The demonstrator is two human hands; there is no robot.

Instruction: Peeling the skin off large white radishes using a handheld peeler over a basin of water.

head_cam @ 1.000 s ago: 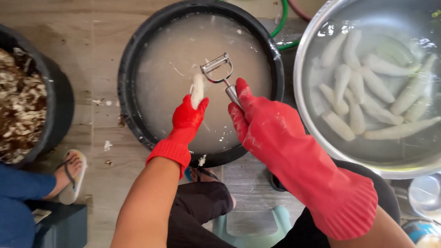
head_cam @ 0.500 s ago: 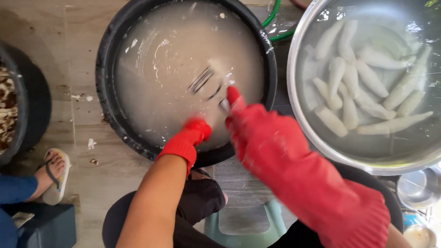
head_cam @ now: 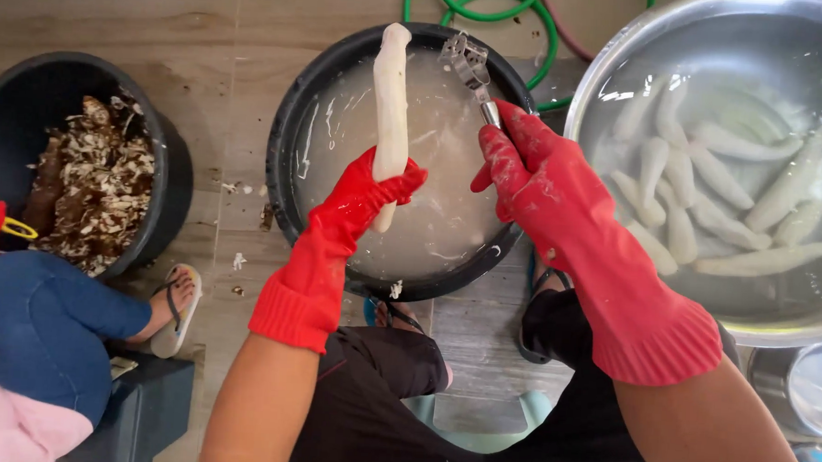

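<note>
The left hand [head_cam: 368, 188], in a red rubber glove, is wrapped tight around the lower end of a long peeled white root [head_cam: 390, 110], held upright. Just right of it, the right hand [head_cam: 533, 176] is closed on a metal peeler [head_cam: 472, 69]. Beneath both sits a black basin [head_cam: 289, 161] of cloudy water; farther right, a steel bowl [head_cam: 622, 55] of peeled roots.

The floor [head_cam: 115, 15] is pale wood-grain planking, scattered with small white and brown scraps near the black basin. Daylight falls evenly, with bright glare on the right. Green hose loops [head_cam: 495, 4] lie at the top edge. A low dark stool [head_cam: 145, 404], possibly plastic, stands at lower left beside a sandalled foot [head_cam: 175, 308].
</note>
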